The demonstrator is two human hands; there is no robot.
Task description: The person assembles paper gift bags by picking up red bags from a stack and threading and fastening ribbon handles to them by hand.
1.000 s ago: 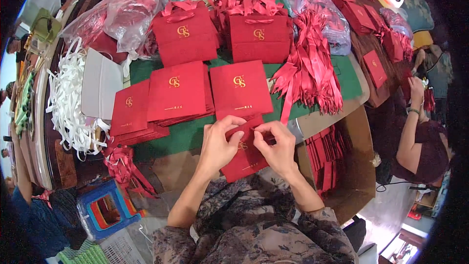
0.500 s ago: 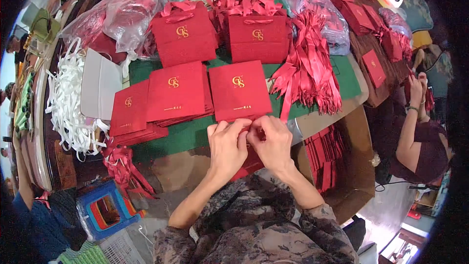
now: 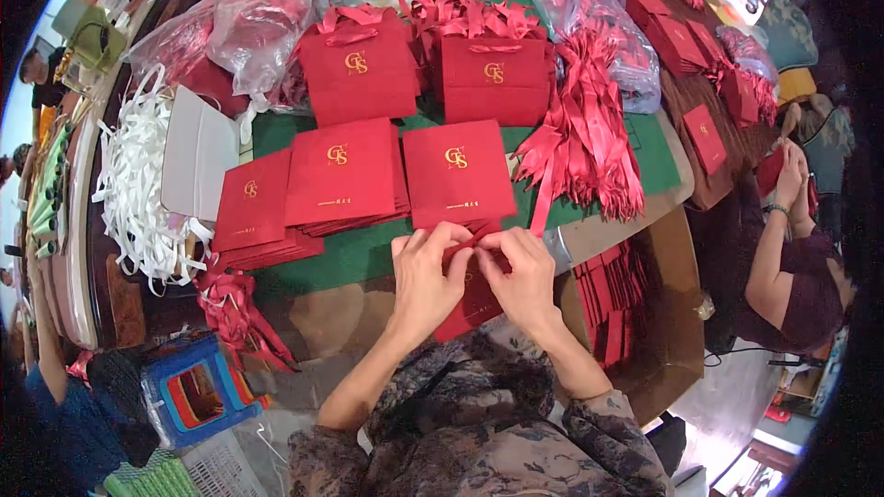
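Pinching bag (image 3: 471, 299), hands (image 3: 428, 278) closer than earlier

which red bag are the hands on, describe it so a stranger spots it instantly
From the green tabletop, come nearer to the camera wearer's left hand and right hand. Between them is a red gift bag. Unlike the stacked bags and standing bags beyond, this one is pinched at its top edge by both hands.

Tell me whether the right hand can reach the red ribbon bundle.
Probably yes: the red ribbon bundle lies beyond the right hand, slightly to its right, and nothing seems to stand between them. It pinches the nearest red bag, though, and would likely need to let go first.
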